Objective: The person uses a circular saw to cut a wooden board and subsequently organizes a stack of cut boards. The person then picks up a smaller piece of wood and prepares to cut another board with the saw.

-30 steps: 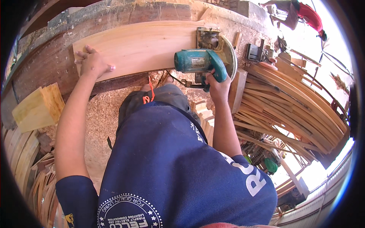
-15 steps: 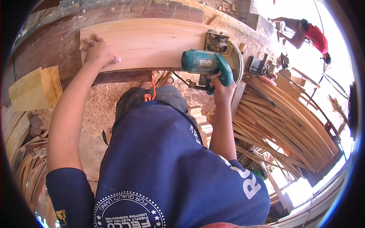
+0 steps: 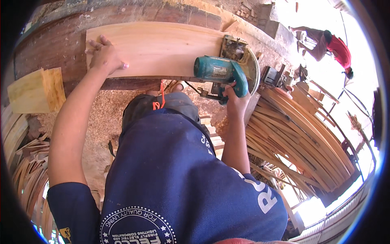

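A wide, pale wooden board (image 3: pixel 162 49) lies across the workbench (image 3: pixel 48 53) in front of me. Near the board's left end, my left hand (image 3: pixel 106 57) rests on its top with the fingers spread. My right hand (image 3: pixel 236 99) is wrapped round the rear handle of a teal circular saw (image 3: pixel 217 69). The saw sits at the board's right end, its base plate (image 3: pixel 233 46) against that end and its curved guard on the far right side. The blade itself is hidden, so I cannot tell whether it touches the wood.
Short yellowish boards (image 3: pixel 34 91) stand at the bench's left. A large stack of long wooden strips (image 3: pixel 304 134) lies to the right, with more strips (image 3: pixel 32 179) at lower left. Sawdust (image 3: pixel 101 105) covers the floor. A person in a red shirt (image 3: pixel 339 51) is at far right.
Both hands, the board and the saw keep nearly the same places relative to each other. The whole view has shifted slightly.
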The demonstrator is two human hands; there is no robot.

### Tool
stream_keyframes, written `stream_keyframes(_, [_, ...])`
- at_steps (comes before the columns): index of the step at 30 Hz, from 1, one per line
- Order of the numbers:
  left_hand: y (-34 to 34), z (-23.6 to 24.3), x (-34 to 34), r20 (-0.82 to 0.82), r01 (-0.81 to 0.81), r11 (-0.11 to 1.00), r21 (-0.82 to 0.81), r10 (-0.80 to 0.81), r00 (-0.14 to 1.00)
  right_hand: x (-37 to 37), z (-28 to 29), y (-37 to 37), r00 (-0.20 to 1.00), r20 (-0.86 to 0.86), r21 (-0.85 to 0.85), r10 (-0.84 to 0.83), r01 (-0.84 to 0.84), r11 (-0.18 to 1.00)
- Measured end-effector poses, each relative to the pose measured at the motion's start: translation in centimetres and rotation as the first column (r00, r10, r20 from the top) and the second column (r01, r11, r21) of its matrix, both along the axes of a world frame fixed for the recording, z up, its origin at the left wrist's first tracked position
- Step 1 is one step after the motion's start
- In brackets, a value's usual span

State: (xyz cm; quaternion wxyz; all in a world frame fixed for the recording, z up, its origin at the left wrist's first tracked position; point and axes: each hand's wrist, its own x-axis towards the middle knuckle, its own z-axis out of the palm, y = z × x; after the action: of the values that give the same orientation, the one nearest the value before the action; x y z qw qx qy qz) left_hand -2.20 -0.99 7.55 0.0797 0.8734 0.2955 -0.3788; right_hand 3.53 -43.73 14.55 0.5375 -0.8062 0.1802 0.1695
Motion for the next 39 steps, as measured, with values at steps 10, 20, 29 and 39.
stream_keyframes(10, [-0.4, 0.8, 0.6, -0.043, -0.020, 1.000, 0.006, 0.020, 0.999, 0.6, -0.4, 0.0, 1.000, 0.013, 0.001, -0.014, 0.014, 1.000])
stream_keyframes(20, [-0.2, 0.3, 0.3, -0.029, -0.065, 0.998, -0.002, 0.065, 0.997, 1.7, -0.6, 0.4, 1.000, 0.020, 0.020, 0.005, -0.005, 1.000])
stream_keyframes(29, [-0.3, 0.4, 0.4, -0.034, -0.062, 0.998, 0.003, 0.062, 0.997, 2.7, -0.7, 0.6, 0.999, 0.032, 0.007, 0.042, -0.042, 0.999])
stream_keyframes(39, [-0.2, 0.8, 0.5, -0.037, -0.055, 0.998, -0.017, 0.054, 0.998, 3.2, -1.2, 0.2, 0.997, 0.033, 0.036, 0.065, -0.067, 0.997])
